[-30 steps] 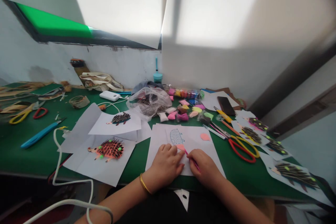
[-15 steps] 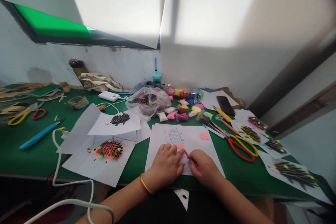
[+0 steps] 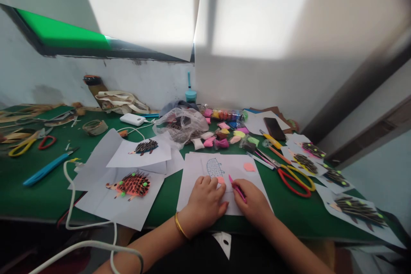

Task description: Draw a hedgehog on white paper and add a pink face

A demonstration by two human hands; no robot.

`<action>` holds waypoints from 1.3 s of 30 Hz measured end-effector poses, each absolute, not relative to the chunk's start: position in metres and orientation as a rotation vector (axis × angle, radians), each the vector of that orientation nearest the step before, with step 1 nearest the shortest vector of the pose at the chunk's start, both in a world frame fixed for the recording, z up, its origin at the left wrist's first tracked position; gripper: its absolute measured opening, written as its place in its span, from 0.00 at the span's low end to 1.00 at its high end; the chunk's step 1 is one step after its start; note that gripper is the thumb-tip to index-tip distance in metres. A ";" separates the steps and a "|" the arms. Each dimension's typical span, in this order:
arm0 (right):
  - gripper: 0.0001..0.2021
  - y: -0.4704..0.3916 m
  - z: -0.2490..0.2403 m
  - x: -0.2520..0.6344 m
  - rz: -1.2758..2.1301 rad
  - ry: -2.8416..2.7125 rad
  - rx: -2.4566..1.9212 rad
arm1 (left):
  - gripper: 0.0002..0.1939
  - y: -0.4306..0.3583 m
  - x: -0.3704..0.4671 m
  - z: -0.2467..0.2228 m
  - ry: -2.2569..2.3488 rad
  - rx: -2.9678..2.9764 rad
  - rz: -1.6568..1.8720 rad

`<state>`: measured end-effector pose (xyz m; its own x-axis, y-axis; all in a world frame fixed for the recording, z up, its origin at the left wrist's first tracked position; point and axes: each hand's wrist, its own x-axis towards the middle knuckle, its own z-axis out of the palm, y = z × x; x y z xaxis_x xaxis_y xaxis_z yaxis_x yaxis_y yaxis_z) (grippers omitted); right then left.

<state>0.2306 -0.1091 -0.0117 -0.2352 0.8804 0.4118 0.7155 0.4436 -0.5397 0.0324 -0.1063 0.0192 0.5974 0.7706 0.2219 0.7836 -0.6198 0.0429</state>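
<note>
A white sheet of paper (image 3: 192, 192) lies in front of me with a dotted blue drawing of an animal (image 3: 212, 167) on it. My left hand (image 3: 207, 199) rests flat over the sheet, fingers stretched and close together, covering part of the drawing. Flattened salmon-pink clay (image 3: 220, 179) shows at its fingertips. In my right hand (image 3: 252, 201) is a slim pink clay tool (image 3: 236, 188), its pointed end toward the drawing and just off the pink clay. Another flat pink clay piece (image 3: 249, 167) sits on the sheet's upper right.
Several clay packets (image 3: 221, 143) and a clear plastic bag (image 3: 181, 126) lie beyond the paper. Scissors (image 3: 295, 182) and a phone (image 3: 274, 128) are to the right. Finished hedgehog pictures (image 3: 131, 184) lie left and right. A blue cutter (image 3: 46, 169) and a white cable (image 3: 67, 197) are at left.
The pink tool's tip has lifted away from the clay by my left fingers and swung upright, to the right. My left hand stays nearly in place.
</note>
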 end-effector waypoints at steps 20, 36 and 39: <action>0.15 -0.093 -0.006 0.246 0.486 -2.055 -1.480 | 0.21 -0.104 0.025 0.006 -1.352 -2.825 -0.490; 0.18 -0.089 -0.004 0.249 0.738 -1.953 -1.336 | 0.31 -0.104 0.030 0.013 -1.396 -2.763 -0.383; 0.16 -0.087 -0.007 0.248 0.799 -1.908 -1.362 | 0.33 -0.103 0.031 0.013 -1.405 -2.764 -0.397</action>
<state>0.2480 -0.0875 -0.0070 -0.2468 0.9561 0.1579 0.5582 0.2735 -0.7833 0.0305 -0.1028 0.0129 0.5639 0.7927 0.2316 0.7968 -0.5960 0.0998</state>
